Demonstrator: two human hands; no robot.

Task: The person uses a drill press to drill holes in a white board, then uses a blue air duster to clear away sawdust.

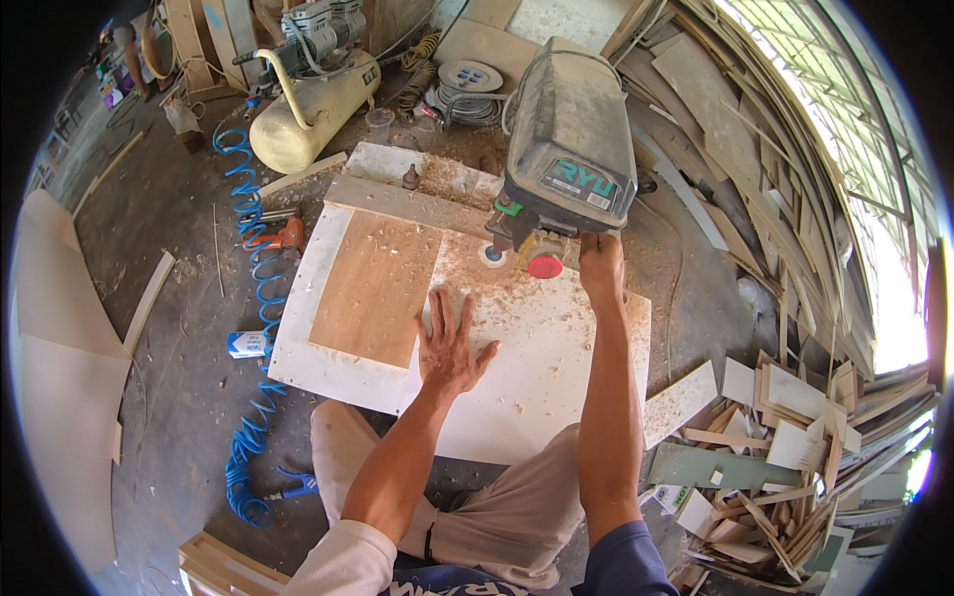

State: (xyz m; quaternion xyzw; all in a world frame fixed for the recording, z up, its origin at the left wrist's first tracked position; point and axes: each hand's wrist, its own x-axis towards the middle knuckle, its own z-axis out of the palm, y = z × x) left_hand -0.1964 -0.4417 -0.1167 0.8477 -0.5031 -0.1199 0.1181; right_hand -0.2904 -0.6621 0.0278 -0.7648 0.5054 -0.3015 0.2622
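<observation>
A drill press (568, 129) with a dusty dark housing stands over a white board (497, 422) that serves as its table. On the board lies a thin brown wood panel (378, 283), its back edge along a wooden fence (417, 207). My left hand (452, 353) rests flat with fingers spread at the panel's right edge. My right hand (602, 266) is closed at the right underside of the housing, on a handle that it mostly hides. A red round button (544, 266) sits left of it. Below the head, a bit (492, 254) meets the board among wood shavings.
A cream air compressor tank (308, 114) stands at the far left, with a coiled blue hose (260, 268) running down the floor. Near it lie an orange power tool (288, 236) and a blue-white box (248, 345). Offcuts (775, 477) and stacked boards (735, 119) fill the right.
</observation>
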